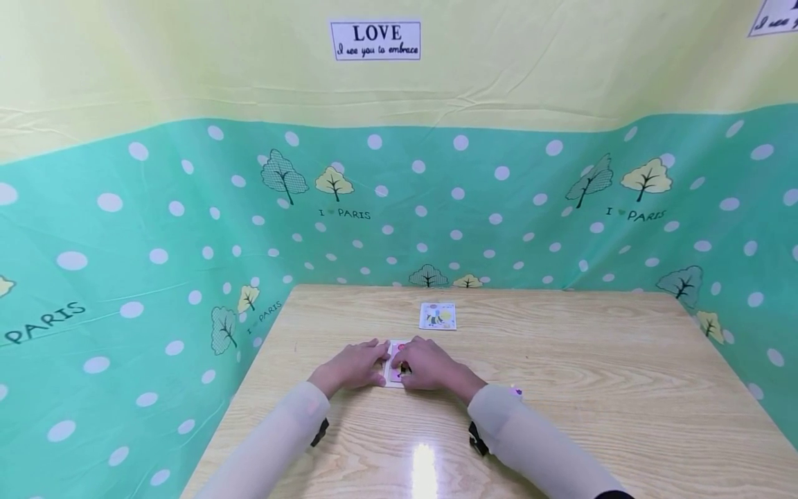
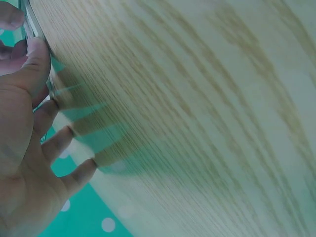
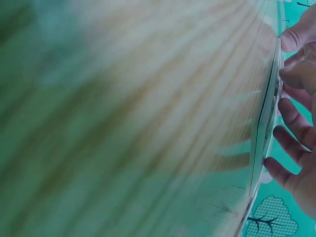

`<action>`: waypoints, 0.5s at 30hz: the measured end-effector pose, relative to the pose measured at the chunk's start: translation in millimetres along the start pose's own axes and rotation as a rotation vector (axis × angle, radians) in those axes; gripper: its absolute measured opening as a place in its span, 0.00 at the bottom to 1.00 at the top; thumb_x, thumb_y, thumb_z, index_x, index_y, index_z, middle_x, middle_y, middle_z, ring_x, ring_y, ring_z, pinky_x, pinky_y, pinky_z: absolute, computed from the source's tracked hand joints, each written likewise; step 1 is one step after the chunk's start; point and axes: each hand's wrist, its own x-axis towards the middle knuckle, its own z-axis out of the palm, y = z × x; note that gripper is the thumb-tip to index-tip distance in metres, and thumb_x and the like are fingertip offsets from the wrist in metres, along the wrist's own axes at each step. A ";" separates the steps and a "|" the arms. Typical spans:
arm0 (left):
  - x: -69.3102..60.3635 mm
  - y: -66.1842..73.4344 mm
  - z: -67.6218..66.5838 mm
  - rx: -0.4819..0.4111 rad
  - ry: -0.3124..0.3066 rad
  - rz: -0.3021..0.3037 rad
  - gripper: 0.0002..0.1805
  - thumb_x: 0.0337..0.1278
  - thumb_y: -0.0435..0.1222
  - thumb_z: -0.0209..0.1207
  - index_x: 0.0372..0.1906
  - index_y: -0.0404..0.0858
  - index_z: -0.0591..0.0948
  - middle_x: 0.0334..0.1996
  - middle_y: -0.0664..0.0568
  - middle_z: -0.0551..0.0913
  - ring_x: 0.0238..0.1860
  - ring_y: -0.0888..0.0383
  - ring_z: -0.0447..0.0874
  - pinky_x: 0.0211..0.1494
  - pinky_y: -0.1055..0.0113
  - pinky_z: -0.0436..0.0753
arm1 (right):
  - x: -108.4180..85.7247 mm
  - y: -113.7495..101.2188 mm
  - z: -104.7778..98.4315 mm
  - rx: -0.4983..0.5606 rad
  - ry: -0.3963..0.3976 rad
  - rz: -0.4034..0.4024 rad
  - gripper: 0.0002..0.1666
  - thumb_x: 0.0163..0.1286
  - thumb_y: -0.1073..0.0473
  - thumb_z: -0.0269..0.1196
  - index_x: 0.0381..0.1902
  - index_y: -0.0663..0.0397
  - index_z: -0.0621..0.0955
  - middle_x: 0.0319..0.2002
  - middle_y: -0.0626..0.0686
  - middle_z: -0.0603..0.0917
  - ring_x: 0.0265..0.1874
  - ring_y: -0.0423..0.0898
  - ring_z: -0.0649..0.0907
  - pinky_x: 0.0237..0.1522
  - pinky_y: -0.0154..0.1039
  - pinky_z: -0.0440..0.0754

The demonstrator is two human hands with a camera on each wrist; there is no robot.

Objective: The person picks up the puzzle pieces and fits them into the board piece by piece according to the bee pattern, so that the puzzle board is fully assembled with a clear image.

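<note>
Honestly, it looked like lining up the flat pink-and-white card: left grip spread at its edge, right grip impossible to tell; next probably needed gentle pressing.

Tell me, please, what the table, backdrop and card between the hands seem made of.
Table: wood or laminate, glossy, from its grain and bright reflection. Backdrop: probably cloth or plastic, printed; it creases softly. Card: perhaps cardboard or thin wood; flat, straight-edged, finish unclear.
</note>
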 end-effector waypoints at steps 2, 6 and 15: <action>-0.2 0.3 -0.3 -0.002 -0.002 -0.002 0.44 0.58 0.57 0.65 0.76 0.43 0.68 0.72 0.54 0.75 0.79 0.44 0.62 0.75 0.37 0.68 | 0.9 -0.8 0.3 0.001 -0.002 0.006 0.19 0.59 0.52 0.69 0.50 0.37 0.89 0.37 0.36 0.86 0.38 0.41 0.74 0.42 0.38 0.73; -0.4 0.7 -0.2 -0.001 -0.004 -0.003 0.45 0.58 0.58 0.65 0.76 0.42 0.67 0.72 0.54 0.75 0.79 0.44 0.62 0.74 0.37 0.68 | 1.7 -3.3 0.1 0.004 0.000 0.005 0.19 0.58 0.53 0.69 0.49 0.36 0.89 0.37 0.36 0.86 0.39 0.41 0.74 0.42 0.39 0.72; 0.3 -0.6 1.1 0.004 0.008 0.008 0.44 0.58 0.58 0.64 0.76 0.42 0.68 0.73 0.53 0.74 0.78 0.43 0.63 0.74 0.37 0.69 | 3.6 -5.1 1.0 -0.005 0.008 0.019 0.20 0.57 0.53 0.70 0.49 0.34 0.89 0.45 0.37 0.88 0.41 0.41 0.75 0.45 0.41 0.74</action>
